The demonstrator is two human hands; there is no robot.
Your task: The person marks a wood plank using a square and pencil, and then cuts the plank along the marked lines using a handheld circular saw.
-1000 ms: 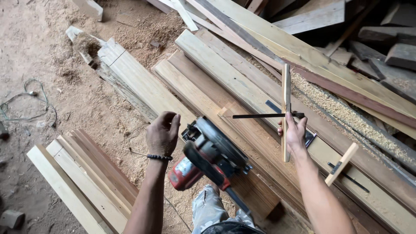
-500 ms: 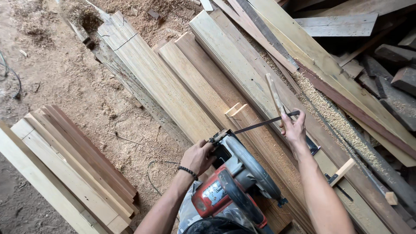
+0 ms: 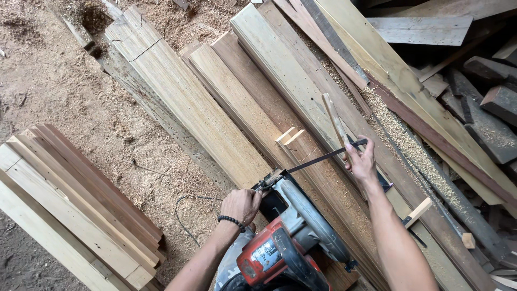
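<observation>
Two bare hands worked over a heap of long planks [image 3: 226,102] that lay slantwise on a sawdust-covered floor [image 3: 59,91]. The left hand [image 3: 240,206], a dark bead bracelet [image 3: 231,220] on its wrist, was curled shut at the front edge of a circular saw [image 3: 291,237], its fingertips pinched on the near end of a thin dark metal rod [image 3: 326,155]. The saw, with a red motor housing and a grey blade guard, sat on a brown plank just beside that hand. The rod ran up and to the right from the saw's front to the right hand [image 3: 360,161], which was closed around the rod's far end and also gripped a narrow wooden stick [image 3: 335,123]. That stick pointed up and away from the hand, tilted a little to the left, crossing above the rod. A small notched offcut [image 3: 290,136] rested on the planks just above the rod's middle. A second stack of pale and reddish boards [image 3: 75,205] lay well apart on the floor at the left. Dark scrap timber [image 3: 484,91] was piled at the right edge, with a band of sawdust [image 3: 404,145] along the boards nearby.
</observation>
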